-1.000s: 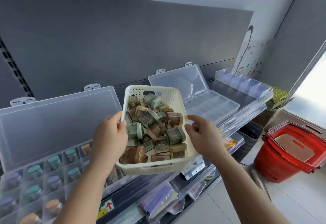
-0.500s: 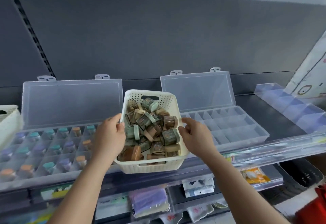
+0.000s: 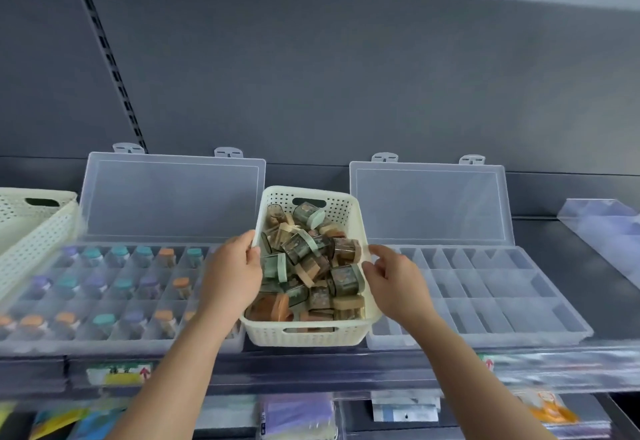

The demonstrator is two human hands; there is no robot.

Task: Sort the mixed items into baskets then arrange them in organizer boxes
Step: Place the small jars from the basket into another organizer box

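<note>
Evidently the left hand (image 3: 232, 273) and right hand (image 3: 394, 283) are curling round the side rims of the basket (image 3: 308, 334), keeping its jars (image 3: 311, 266) level. It is sitting between the filled box (image 3: 104, 287) to its left and the empty box (image 3: 485, 287) to its right, likely for unloading.

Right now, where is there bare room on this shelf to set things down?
Free: the right organizer box, all visible compartments empty, and the dark shelf strip between it and the clear divider tray. Crowded: the left organizer box, mostly filled with jars, and the middle, where the basket takes up the gap between both boxes.
</note>
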